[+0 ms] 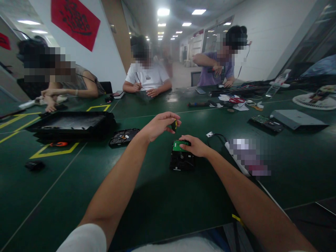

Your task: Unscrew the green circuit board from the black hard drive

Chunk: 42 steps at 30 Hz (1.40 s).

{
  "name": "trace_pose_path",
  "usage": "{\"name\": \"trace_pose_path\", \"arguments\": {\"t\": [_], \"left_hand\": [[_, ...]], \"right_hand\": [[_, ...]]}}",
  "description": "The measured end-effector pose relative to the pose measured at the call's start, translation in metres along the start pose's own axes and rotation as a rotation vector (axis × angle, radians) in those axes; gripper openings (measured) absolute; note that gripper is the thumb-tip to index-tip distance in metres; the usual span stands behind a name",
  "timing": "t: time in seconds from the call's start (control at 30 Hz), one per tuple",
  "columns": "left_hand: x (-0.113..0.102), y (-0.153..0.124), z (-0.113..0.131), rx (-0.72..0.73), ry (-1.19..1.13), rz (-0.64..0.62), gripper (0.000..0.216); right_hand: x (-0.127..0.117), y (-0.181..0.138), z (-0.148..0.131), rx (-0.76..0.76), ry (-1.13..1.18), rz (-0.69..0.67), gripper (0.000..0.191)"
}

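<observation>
A hard drive (182, 161) lies on the green table with its green circuit board facing up. My right hand (195, 146) rests over its far right part, thumb on the board and fingers curled around the far edge. Above and slightly left of the drive, my left hand (164, 124) is raised off the table. Its fingers are closed on a small black-and-yellow tool handle (174, 124); whether a shaft extends from it is hidden. To the left of my left forearm lies a flat black casing part (124, 137).
Black trays (70, 122) and an orange tool (59, 144) are at left. A cable with a connector (210, 134), a white-edged device (237, 159), a circuit-board unit (265, 124) and a grey metal box (299, 119) lie at right. Several people sit across the table.
</observation>
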State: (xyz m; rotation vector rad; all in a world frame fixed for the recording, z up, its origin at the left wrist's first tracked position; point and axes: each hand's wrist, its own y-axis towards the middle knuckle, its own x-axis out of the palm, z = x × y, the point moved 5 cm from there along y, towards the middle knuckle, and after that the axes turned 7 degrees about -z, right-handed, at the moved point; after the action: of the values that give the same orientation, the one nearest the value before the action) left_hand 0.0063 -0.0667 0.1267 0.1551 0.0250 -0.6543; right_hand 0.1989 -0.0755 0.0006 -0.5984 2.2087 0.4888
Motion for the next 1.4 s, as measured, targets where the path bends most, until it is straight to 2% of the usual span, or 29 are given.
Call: {"name": "trace_pose_path", "arguments": {"t": [0.17, 0.47, 0.7, 0.9, 1.03, 1.23, 1.4], "left_hand": [[-0.002, 0.001, 0.001, 0.016, 0.045, 0.064, 0.019], [-0.011, 0.001, -0.004, 0.022, 0.227, 0.204, 0.033], [-0.002, 0.001, 0.002, 0.055, 0.156, 0.102, 0.027], [-0.002, 0.003, 0.002, 0.087, 0.203, 0.04, 0.03], [-0.003, 0.003, 0.002, 0.071, 0.202, 0.048, 0.03], [-0.005, 0.003, 0.002, 0.003, 0.08, 0.113, 0.019], [-0.006, 0.002, 0.003, 0.01, 0.038, 0.114, 0.017]], "right_hand": [[0.0, 0.0, 0.0, 0.008, -0.007, 0.008, 0.038], [0.001, 0.0, 0.002, -0.025, 0.0, 0.005, 0.039], [0.001, 0.0, 0.003, -0.015, 0.013, 0.015, 0.039], [0.0, -0.001, 0.001, -0.025, 0.003, 0.004, 0.039], [0.001, 0.0, 0.002, -0.038, 0.015, 0.017, 0.038], [0.002, 0.001, 0.004, -0.031, 0.017, 0.024, 0.037], [0.001, 0.0, 0.002, -0.012, 0.006, 0.016, 0.039]]}}
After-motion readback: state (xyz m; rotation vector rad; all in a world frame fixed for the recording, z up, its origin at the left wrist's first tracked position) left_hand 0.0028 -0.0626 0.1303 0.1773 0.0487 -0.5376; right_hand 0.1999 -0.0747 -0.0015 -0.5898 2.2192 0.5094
